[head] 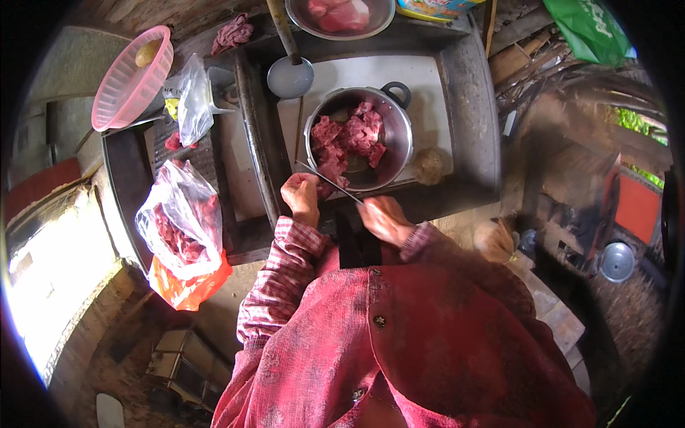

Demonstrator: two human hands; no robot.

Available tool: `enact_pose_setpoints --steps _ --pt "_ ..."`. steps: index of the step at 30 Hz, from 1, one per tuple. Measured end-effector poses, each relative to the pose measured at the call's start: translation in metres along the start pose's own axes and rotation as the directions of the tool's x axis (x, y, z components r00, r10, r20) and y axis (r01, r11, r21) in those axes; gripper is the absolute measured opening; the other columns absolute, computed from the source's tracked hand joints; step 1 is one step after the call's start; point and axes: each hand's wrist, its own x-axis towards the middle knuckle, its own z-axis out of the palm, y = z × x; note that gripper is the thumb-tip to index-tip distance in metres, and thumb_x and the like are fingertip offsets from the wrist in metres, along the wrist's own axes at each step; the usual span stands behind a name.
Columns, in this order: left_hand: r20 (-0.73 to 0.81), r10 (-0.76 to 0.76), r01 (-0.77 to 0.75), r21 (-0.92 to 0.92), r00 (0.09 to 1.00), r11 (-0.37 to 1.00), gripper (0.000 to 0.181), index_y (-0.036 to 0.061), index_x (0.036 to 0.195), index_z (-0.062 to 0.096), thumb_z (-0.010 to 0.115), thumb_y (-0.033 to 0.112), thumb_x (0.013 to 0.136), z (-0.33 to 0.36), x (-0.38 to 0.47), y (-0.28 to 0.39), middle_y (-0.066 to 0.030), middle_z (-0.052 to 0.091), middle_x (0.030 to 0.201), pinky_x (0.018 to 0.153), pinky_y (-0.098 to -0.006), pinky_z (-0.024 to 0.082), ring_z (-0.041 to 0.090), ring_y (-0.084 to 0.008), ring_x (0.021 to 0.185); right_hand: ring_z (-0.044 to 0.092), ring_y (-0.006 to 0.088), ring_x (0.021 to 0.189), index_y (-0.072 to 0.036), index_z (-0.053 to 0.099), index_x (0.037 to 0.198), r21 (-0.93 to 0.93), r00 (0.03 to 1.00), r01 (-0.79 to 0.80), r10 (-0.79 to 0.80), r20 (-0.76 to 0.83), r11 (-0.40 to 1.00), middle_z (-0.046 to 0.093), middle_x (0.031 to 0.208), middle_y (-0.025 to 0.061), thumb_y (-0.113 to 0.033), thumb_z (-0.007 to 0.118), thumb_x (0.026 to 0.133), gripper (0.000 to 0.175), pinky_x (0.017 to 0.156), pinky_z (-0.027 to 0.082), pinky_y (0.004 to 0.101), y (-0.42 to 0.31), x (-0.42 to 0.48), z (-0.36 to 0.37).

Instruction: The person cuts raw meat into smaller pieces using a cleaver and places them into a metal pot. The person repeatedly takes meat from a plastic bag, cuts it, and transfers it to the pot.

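A metal pot [404,144] with a black side handle stands in the sink basin, and chunks of raw red meat [364,131] lie in it. At its near left rim my left hand [301,195] grips a piece of raw meat [325,190], partly hidden by the fingers. My right hand [384,216] is closed around a knife [337,185], its handle hidden in the fist. The thin blade slants up to the left across the held meat, in front of the pot's near rim.
Left stand a clear plastic bag of raw meat [184,224] over an orange bag [187,283], and a pink basket [115,101]. Behind the pot are a ladle [290,77] and a metal bowl of meat [342,32]. A round scrubber [429,166] lies right of the pot.
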Motion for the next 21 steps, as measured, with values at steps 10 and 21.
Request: enact_pose_setpoints --steps 10,21 --pt "0.196 0.146 -0.166 0.09 0.97 0.982 0.008 0.0007 0.077 0.063 0.069 -0.002 0.072 -0.007 0.002 -0.001 -0.0029 0.063 0.067 0.053 -0.0217 0.045 0.057 -0.0102 0.055 0.06 0.0418 0.059 0.001 0.059 0.065 0.07 0.996 -0.006 0.012 -0.084 0.998 0.058 0.061 0.0233 -0.021 0.058 0.089 0.032 0.054 0.046 0.0495 -0.011 0.041 0.005" --pt "0.279 0.088 -0.099 0.025 0.956 0.995 0.018 0.0001 0.088 0.06 0.072 -0.004 0.074 -0.024 0.017 -0.012 -0.0049 0.064 0.077 0.061 -0.025 0.052 0.064 -0.0144 0.067 0.06 0.0442 0.061 0.002 0.061 0.064 0.051 0.996 -0.081 0.082 -0.023 0.995 0.059 0.061 0.024 -0.03 0.057 0.09 0.041 0.057 0.047 0.0505 0.005 -0.027 -0.029"
